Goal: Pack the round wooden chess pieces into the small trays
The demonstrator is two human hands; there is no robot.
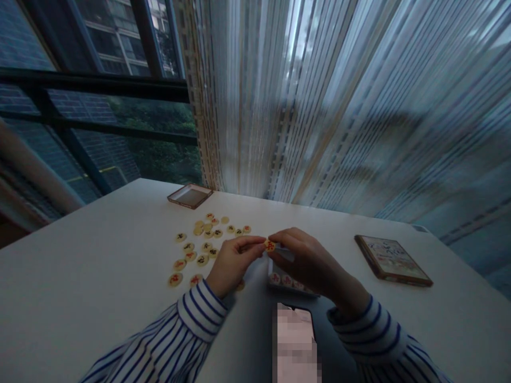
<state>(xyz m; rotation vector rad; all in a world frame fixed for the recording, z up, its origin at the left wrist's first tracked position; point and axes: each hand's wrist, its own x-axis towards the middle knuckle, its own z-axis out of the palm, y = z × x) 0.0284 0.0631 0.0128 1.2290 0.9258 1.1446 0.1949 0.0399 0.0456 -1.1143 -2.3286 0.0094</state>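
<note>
A round Chinese chess piece (270, 245) with a red character is pinched between the fingertips of both my hands, above the table. My left hand (236, 258) grips its left side, and my right hand (309, 259) has its right side between thumb and fingers. Below my right hand sits a shallow tray (275, 289), partly hidden by that hand, with a row of red-marked pieces (286, 280) along its near side. To the left of my left hand, several loose chess pieces (203, 260) lie scattered, some with red and some with black characters, a few showing blank faces.
On the white table (99, 276), an open box lid or tray (190, 196) stands at the back left. A flat decorated box (393, 259) lies at the right. Nearest me is a phone (297, 346) with a blurred screen. A striped string curtain (319, 106) hangs behind the table.
</note>
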